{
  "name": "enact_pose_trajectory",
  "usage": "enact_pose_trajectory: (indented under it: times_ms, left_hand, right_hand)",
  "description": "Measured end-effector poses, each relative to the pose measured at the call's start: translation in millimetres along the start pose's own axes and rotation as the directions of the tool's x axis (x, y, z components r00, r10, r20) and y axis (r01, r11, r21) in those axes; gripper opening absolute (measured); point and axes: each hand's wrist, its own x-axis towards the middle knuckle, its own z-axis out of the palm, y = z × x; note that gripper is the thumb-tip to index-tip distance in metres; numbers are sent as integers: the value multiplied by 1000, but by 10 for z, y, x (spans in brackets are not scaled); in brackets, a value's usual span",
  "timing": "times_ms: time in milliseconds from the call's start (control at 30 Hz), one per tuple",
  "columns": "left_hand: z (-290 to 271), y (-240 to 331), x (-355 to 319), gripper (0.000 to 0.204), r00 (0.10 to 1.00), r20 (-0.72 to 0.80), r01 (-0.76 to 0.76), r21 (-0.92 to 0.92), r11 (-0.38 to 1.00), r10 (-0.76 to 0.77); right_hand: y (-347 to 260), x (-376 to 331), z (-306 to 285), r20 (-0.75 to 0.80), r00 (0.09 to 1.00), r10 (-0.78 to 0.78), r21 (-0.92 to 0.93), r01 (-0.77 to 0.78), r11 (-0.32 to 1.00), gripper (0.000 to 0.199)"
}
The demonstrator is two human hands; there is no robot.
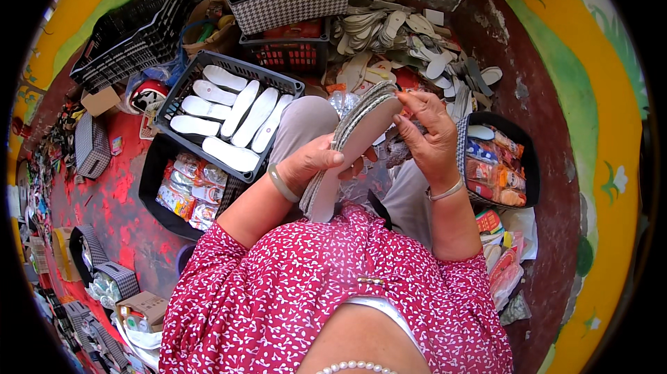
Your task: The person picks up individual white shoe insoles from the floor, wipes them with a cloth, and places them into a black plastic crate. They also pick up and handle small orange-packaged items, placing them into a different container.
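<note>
Grey insole stack (363,131) in the grip of both hands (309,163), illegibly lettered plastic packets (176,200) nearby

Clearance list, per my feed. L: grey plastic crate (260,73), open top; I could drop in from above onto white insoles (243,113). L knee (302,124) stands btwn crate & insole stack (365,127), blocking the low route. Stack, tilted, fills the gap btwn L hand (309,162) & R hand (427,127). R: fabric bin (528,172) w/ packets, just beside R wrist, tight. Fwd: loose insole heap (389,30), obstr. Far L: bare floor (97,200), passable past black bin (154,183).
</note>
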Motion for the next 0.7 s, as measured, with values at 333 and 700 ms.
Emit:
enact_pose_trajectory:
  times_ms: [333, 700]
  left_hand:
    - [-115, -4, 20, 84, 991, 72, 110, 88, 990, -117]
    - [-70, -3, 32, 83, 990, 61, 115, 166, 979, -127]
  right_hand:
    - [129, 27, -107, 12, 996, 90, 230, -90, 969, 17]
    - [62, 8, -111, 10, 982, 189, 162, -189, 969, 20]
